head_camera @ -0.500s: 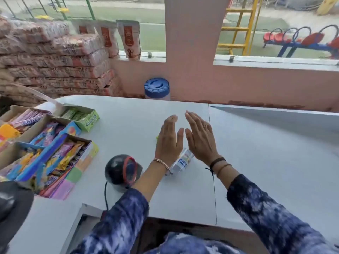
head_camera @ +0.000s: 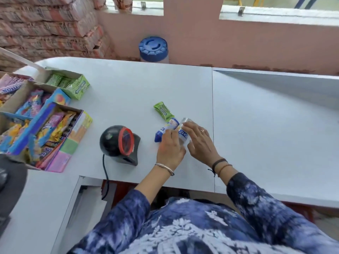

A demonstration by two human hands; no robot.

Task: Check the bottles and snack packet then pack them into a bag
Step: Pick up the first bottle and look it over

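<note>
Nearest the body, the two patterned sleeves reach out over the white counter [head_camera: 256, 125], and here come the hands, meeting side by side over the goods. The left hand [head_camera: 169, 150] sits palm down on the blue-capped bottle [head_camera: 162, 132], which lies on its side, cap pointing toward eight o'clock; the fingers curl loosely over the label, resting on it, not clamped round it, from what shows. At its three o'clock, the right hand [head_camera: 200, 142] is spread over the clear bottle [head_camera: 183, 131], also lying flat, neck toward twelve o'clock, fingers fanned and lightly bent, tips touching the plastic, no firm grasp yet. Both bottles lie touching one another, likely gathered together so each can be lifted and turned for checking. At nine o'clock from the hands stands the black barcode scanner [head_camera: 120, 143], its red-ringed window facing them, handy for the check. Just beyond the bottles, toward eleven o'clock, the green snack packet [head_camera: 162, 111] lies flat, its near end touching the blue-capped bottle. Far left, open candy boxes [head_camera: 45, 116] crowd the counter. At twelve o'clock, past the counter's back edge, a blue-lidded jar [head_camera: 153, 49] stands. No bag is in sight.
</note>
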